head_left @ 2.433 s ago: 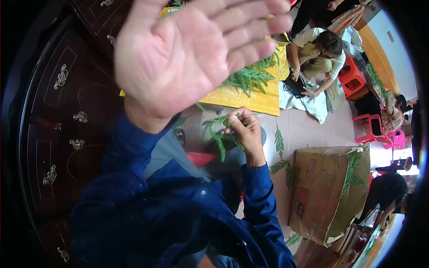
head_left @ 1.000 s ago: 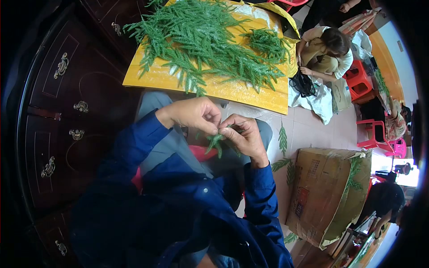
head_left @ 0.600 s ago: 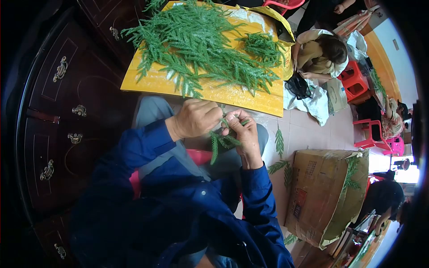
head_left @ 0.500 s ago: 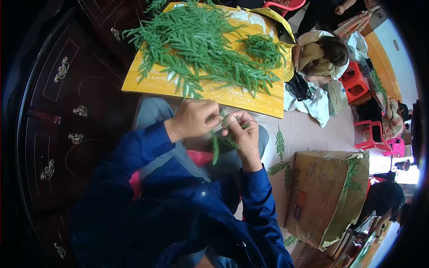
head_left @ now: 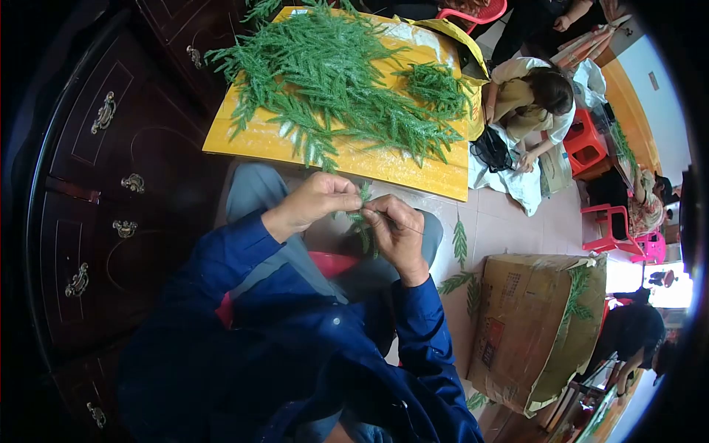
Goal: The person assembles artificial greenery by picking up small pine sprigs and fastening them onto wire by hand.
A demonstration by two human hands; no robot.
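Observation:
A small green artificial sprig [head_left: 361,230] hangs between my hands, above my lap. My left hand [head_left: 316,204] comes from the left, thumb and forefinger pinched on its upper stem. My right hand [head_left: 400,235] is closed on the same stem from the other side. A thin dark line, perhaps wire, runs across my right fingers; I cannot make out where it ends. Just beyond my hands, a large heap of green sprigs [head_left: 332,77] dusted with white flecks lies on the yellow tabletop [head_left: 244,140]. Beside it is a smaller bunch [head_left: 437,87].
To the right stands a cardboard box [head_left: 517,317] with a sprig at its open side. Loose sprigs [head_left: 459,244] lie on the tiled floor. Dark drawers [head_left: 103,170] line the left. A crouching person [head_left: 532,96], red stools [head_left: 585,140] and other people are farther right.
My hands have drawn level, fingertips close together on the sprig; my left hand is slightly lower and its fingers straighter. The sprig has swung under my fingers. The crouching person's arm has reached outward.

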